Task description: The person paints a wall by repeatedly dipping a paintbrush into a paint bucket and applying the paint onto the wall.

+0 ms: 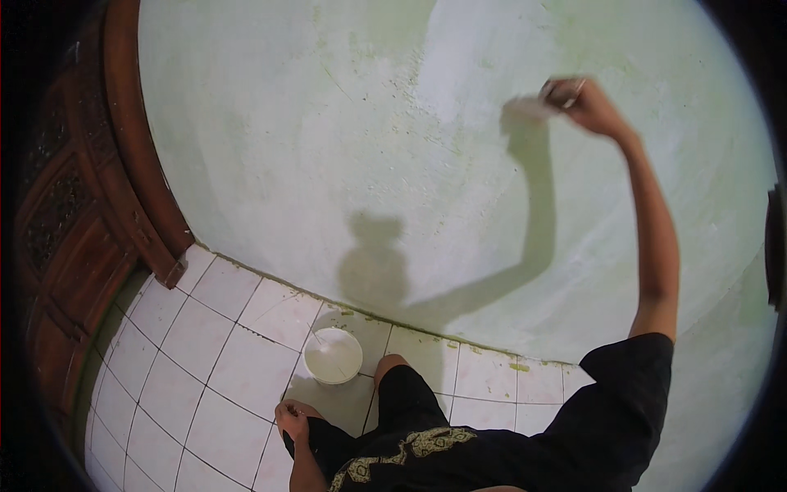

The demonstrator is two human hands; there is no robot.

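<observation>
My right hand is raised at the upper right, its fingers closed round a paintbrush. The brush's pale head is blurred and lies against or very near the pale green wall; I cannot tell whether it touches. Whiter paint streaks cover patches of the wall. Resting on my left knee, my left hand has its fingers curled in; whatever they hold, if anything, is hidden. A round white bucket with white paint inside stands on the floor in front of my knees, with a thin stick-like thing leaning at its rim.
White floor tiles spread below, with green paint flecks along the wall's foot. At the left stands carved dark wooden furniture or a door with its frame. A dark object shows at the right edge. My arm's shadow falls on the wall.
</observation>
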